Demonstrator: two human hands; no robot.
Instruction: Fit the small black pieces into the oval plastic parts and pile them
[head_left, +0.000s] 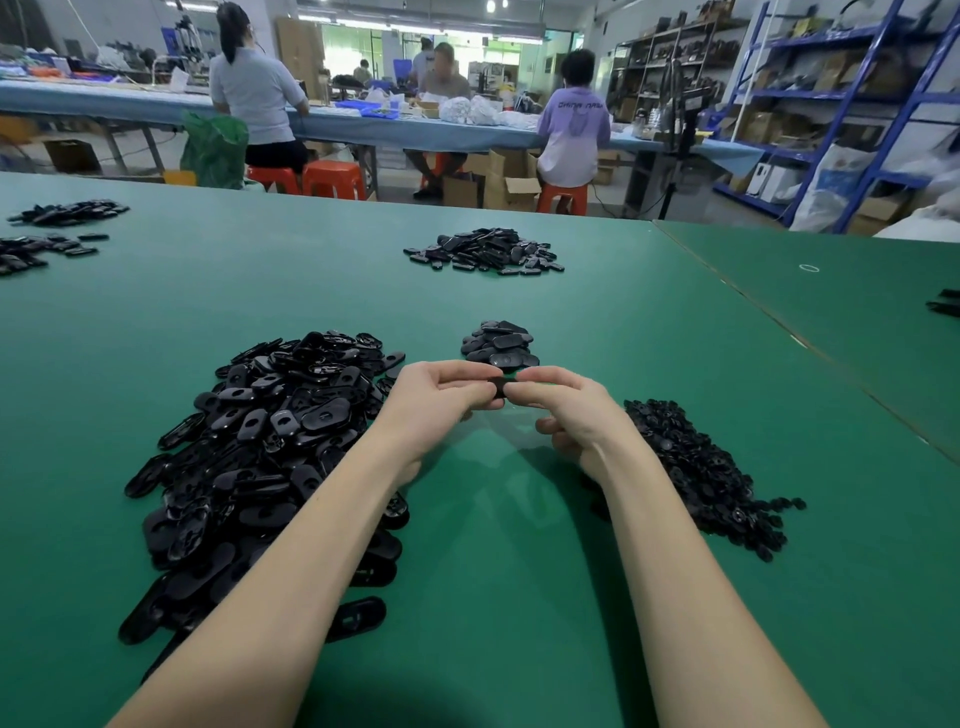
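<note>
Fitting was the step in hand: your left hand (441, 397) and right hand (563, 410) met above the green table (519, 545), the fingers of both curled and pinched on 1 oval plastic part (500, 386) held between them; whether a small black piece already sat in it could not be told, since your fingertips covered most of it. Judging by this, the next move called for pressing the piece home, then setting the part on the small finished pile (500, 344) just beyond your hands. The heap of oval parts (270, 441) lay near on the left, touching your left forearm, and the heap of small black pieces (706, 478) near on the right. Between the 2 heaps you had open green surface, and a seam in the table (769, 317) ran well to the right.
</note>
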